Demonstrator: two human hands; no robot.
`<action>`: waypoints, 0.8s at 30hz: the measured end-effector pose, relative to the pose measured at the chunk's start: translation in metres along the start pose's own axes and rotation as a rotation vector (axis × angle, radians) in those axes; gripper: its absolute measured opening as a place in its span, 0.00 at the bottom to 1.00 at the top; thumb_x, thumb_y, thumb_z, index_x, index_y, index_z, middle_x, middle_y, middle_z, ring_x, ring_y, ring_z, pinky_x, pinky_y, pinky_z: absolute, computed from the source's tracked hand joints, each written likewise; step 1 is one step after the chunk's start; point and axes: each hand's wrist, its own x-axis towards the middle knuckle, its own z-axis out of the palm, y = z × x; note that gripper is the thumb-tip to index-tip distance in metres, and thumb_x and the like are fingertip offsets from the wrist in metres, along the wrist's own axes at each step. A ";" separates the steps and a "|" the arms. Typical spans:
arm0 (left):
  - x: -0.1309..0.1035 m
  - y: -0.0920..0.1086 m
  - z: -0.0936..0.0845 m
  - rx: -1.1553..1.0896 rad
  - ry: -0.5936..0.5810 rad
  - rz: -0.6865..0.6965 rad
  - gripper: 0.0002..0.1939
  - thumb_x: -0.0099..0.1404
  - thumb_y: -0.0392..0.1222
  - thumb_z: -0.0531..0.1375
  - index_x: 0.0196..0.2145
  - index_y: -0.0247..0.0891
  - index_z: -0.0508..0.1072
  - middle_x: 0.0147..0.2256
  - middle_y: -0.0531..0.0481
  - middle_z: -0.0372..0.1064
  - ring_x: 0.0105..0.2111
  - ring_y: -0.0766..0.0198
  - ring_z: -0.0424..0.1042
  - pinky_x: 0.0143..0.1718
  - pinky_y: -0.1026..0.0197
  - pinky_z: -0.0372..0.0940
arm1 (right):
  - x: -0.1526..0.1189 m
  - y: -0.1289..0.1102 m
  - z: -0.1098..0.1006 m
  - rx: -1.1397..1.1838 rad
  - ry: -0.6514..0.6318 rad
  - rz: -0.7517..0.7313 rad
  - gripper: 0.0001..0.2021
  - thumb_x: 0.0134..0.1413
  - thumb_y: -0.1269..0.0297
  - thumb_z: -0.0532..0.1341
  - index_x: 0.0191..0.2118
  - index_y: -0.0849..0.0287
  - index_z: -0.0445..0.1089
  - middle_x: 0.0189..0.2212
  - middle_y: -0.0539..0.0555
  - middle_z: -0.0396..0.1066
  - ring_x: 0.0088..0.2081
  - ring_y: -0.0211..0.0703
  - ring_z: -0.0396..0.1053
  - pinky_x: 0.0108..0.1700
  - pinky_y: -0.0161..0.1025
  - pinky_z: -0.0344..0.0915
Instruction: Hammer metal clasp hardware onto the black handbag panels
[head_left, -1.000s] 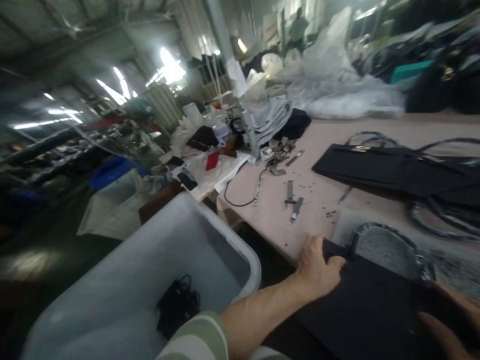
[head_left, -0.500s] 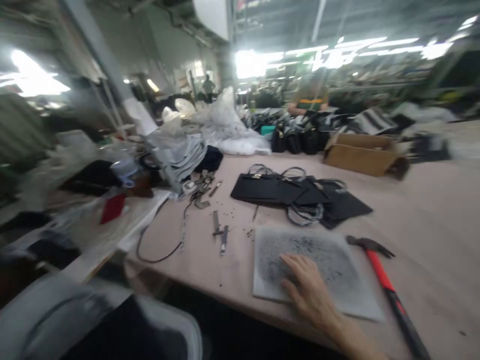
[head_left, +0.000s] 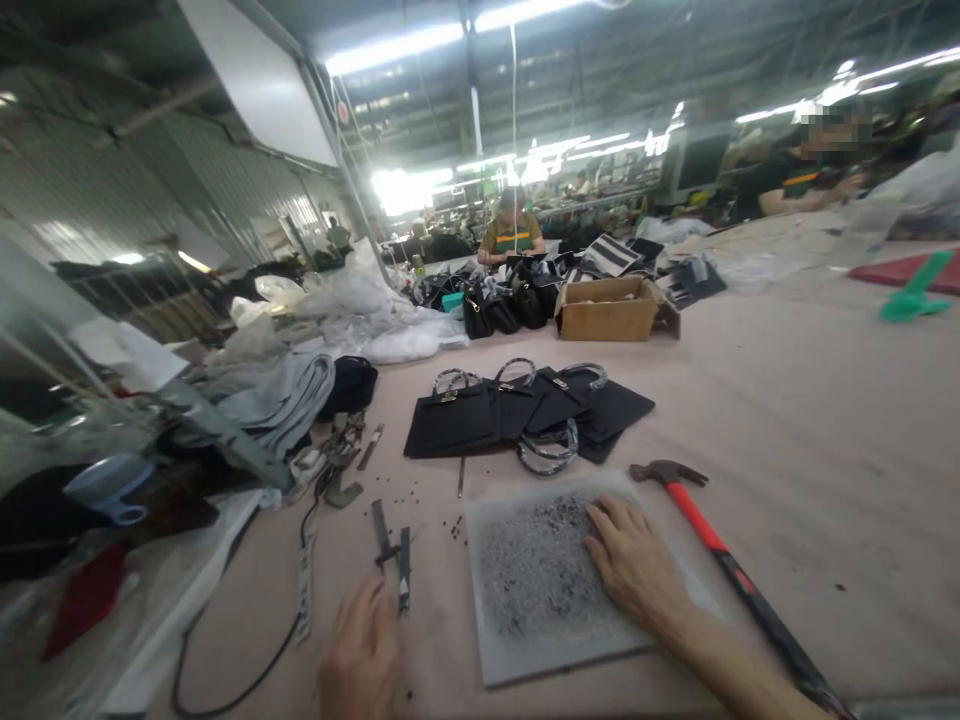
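Observation:
My right hand (head_left: 637, 565) lies on the right part of a pale, worn board (head_left: 499, 645), fingers stretched out and holding nothing. The board's surface is covered in dark scuffs. My left hand (head_left: 360, 650), somewhat blurred, is at the front edge of the view with loosely apart fingers and nothing visible in it. Just beyond it are a flat metal blade (head_left: 405, 570) and a caliper-like metal tool (head_left: 384, 535). Right of the board lies a claw hammer (head_left: 697, 515) with a red and black handle. Behind the board, black handbag panels (head_left: 457, 420) with plastic-wrapped handles overlap.
A cardboard box (head_left: 604, 315) and finished-looking black bags (head_left: 529, 300) stand farther back. Plastic wrap (head_left: 352, 305) and folded grey material (head_left: 296, 400) crowd the left, near a looping cable (head_left: 247, 685). Co-workers (head_left: 514, 235) sit beyond. A green plastic tool (head_left: 919, 290) lies far right.
The view has swung to the right. My left hand has come into sight beside the metal tools. My right hand has shifted toward the board's far right part.

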 end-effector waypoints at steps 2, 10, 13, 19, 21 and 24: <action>0.038 0.005 0.031 0.036 -0.019 0.030 0.15 0.72 0.43 0.51 0.45 0.41 0.76 0.45 0.40 0.76 0.47 0.49 0.76 0.51 0.45 0.73 | -0.002 0.000 0.004 -0.018 0.020 -0.007 0.17 0.64 0.64 0.56 0.53 0.63 0.73 0.54 0.65 0.71 0.54 0.58 0.68 0.55 0.55 0.66; 0.208 0.022 0.150 0.350 -0.485 0.005 0.31 0.68 0.52 0.59 0.61 0.29 0.66 0.63 0.29 0.61 0.65 0.43 0.59 0.63 0.46 0.58 | -0.004 0.003 0.010 -0.035 0.118 -0.014 0.16 0.62 0.63 0.56 0.51 0.61 0.74 0.52 0.64 0.73 0.52 0.60 0.69 0.53 0.55 0.67; 0.219 0.010 0.164 0.396 -0.607 0.046 0.35 0.67 0.57 0.60 0.63 0.31 0.64 0.64 0.28 0.59 0.66 0.40 0.57 0.62 0.43 0.58 | -0.003 0.002 0.011 -0.048 0.131 -0.009 0.16 0.61 0.62 0.56 0.50 0.59 0.73 0.51 0.63 0.73 0.51 0.59 0.70 0.52 0.55 0.67; 0.210 0.001 0.172 0.454 -0.715 0.207 0.29 0.70 0.46 0.56 0.66 0.36 0.60 0.61 0.31 0.61 0.61 0.43 0.64 0.59 0.47 0.62 | -0.004 0.002 0.014 -0.061 0.133 -0.005 0.16 0.61 0.61 0.54 0.50 0.58 0.72 0.50 0.64 0.74 0.50 0.61 0.70 0.52 0.58 0.67; 0.207 0.005 0.171 0.470 -0.705 0.229 0.27 0.70 0.40 0.55 0.66 0.36 0.61 0.61 0.32 0.62 0.60 0.44 0.64 0.59 0.47 0.63 | -0.003 0.002 0.015 -0.059 0.139 -0.012 0.16 0.61 0.61 0.54 0.50 0.57 0.72 0.50 0.64 0.74 0.50 0.61 0.71 0.51 0.58 0.66; 0.204 0.014 0.167 0.471 -0.669 0.242 0.25 0.69 0.38 0.57 0.63 0.35 0.64 0.57 0.32 0.65 0.56 0.46 0.68 0.56 0.47 0.65 | -0.002 0.003 0.015 -0.052 0.152 -0.024 0.16 0.60 0.60 0.53 0.50 0.57 0.71 0.49 0.64 0.74 0.49 0.62 0.71 0.51 0.58 0.66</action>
